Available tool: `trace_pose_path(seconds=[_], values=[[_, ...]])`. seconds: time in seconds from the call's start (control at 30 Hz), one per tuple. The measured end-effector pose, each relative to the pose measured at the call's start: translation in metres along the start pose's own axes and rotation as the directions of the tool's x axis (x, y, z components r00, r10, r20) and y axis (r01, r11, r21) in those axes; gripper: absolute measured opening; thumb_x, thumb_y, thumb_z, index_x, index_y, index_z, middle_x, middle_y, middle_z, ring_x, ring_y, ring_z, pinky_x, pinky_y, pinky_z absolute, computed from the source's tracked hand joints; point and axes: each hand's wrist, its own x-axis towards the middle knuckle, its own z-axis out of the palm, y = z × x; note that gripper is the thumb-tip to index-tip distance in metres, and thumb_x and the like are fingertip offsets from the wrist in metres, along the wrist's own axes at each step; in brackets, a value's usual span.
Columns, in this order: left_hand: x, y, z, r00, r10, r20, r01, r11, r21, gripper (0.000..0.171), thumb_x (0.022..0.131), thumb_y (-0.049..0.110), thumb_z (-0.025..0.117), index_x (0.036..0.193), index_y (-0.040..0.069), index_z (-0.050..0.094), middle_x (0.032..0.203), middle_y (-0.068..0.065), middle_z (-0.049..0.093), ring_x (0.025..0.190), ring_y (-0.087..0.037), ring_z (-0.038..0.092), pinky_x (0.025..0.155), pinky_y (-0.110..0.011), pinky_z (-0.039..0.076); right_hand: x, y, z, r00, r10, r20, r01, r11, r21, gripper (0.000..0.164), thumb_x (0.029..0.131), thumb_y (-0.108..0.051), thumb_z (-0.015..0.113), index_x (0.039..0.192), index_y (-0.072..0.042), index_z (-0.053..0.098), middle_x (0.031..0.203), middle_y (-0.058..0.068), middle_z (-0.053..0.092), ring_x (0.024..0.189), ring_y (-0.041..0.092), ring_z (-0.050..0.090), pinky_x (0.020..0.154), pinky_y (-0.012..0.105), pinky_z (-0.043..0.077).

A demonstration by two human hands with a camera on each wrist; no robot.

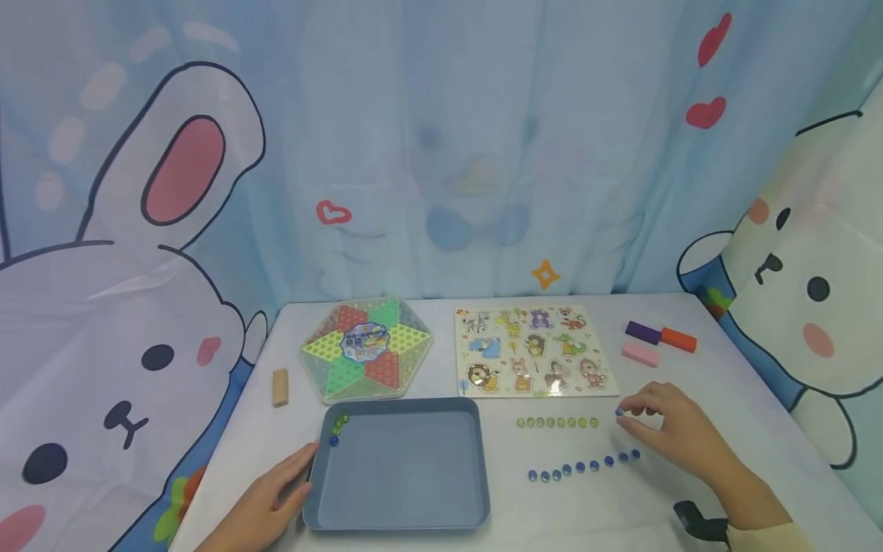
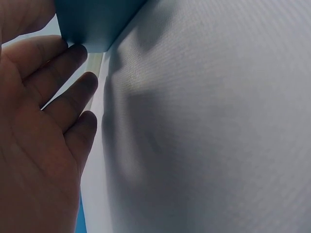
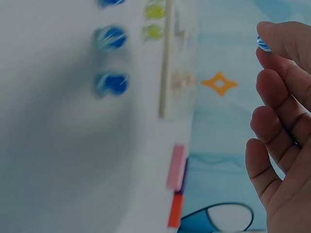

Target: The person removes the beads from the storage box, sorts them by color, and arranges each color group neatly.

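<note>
In the head view, my right hand (image 1: 665, 425) pinches a blue glass marble (image 3: 263, 44) with white streaks between thumb and index finger, raised over the table. Below it runs a slanting row of blue marbles (image 1: 595, 466). A straight row of yellow-green marbles (image 1: 550, 422) lies to its left. My left hand (image 1: 265, 498) rests against the left side of a grey-blue tray (image 1: 396, 521), its fingertips (image 2: 77, 53) at the outer wall. Inside the tray's far left corner sit a few green marbles (image 1: 338, 425) and one blue marble (image 1: 334, 441).
Behind the tray lies a hexagonal board with a coloured star (image 1: 345, 376). An animal puzzle board (image 1: 497, 360) is right of it. Purple (image 1: 643, 332), orange (image 1: 679, 340) and pink blocks (image 1: 641, 354) lie at the far right, a wooden block (image 1: 280, 388) at the left.
</note>
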Motion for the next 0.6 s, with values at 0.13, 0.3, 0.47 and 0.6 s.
trace_pose_path(seconds=[0.13,0.3,0.47,0.6], values=[[0.000,-0.001,0.000,1.000,0.004,-0.006,-0.004,1.000,0.003,0.068,0.108,0.053,0.050,0.163,0.016,0.038,0.166,-0.007,0.043,0.152,-0.036,0.043,0.119,-0.045,0.049,-0.013,0.019,0.003,0.998,0.056,0.036,-0.056,0.998,-0.012,0.019,0.083,-0.023,0.089,0.098,-0.017,0.079,0.089,-0.004,0.068,0.090,0.021,0.060,0.073,0.034,0.060],[0.000,-0.001,0.001,0.999,0.027,-0.025,-0.027,1.000,0.012,0.066,0.108,0.051,0.050,0.162,0.015,0.039,0.166,-0.007,0.044,0.151,-0.036,0.043,0.118,-0.041,0.050,-0.021,0.037,0.007,0.983,0.136,0.125,-0.134,0.991,-0.031,0.019,0.084,-0.022,0.087,0.100,-0.015,0.079,0.088,-0.003,0.066,0.089,0.020,0.059,0.074,0.034,0.058],[0.000,0.002,-0.001,1.000,0.011,-0.004,-0.011,1.000,-0.015,0.067,0.109,0.051,0.050,0.163,0.014,0.038,0.167,-0.008,0.042,0.152,-0.037,0.042,0.119,-0.041,0.049,-0.025,0.049,0.011,0.961,0.188,0.205,-0.186,0.982,-0.030,0.019,0.086,-0.021,0.085,0.101,-0.013,0.079,0.088,-0.002,0.067,0.090,0.021,0.059,0.080,0.046,0.060],[0.000,0.003,-0.003,1.000,-0.011,0.015,0.012,0.999,-0.032,0.068,0.108,0.052,0.050,0.164,0.015,0.036,0.168,-0.009,0.041,0.153,-0.036,0.040,0.120,-0.044,0.048,-0.027,0.057,0.017,0.943,0.221,0.247,-0.217,0.975,-0.043,0.020,0.085,-0.023,0.086,0.101,-0.013,0.079,0.088,-0.003,0.067,0.089,0.019,0.060,0.084,0.051,0.061]])
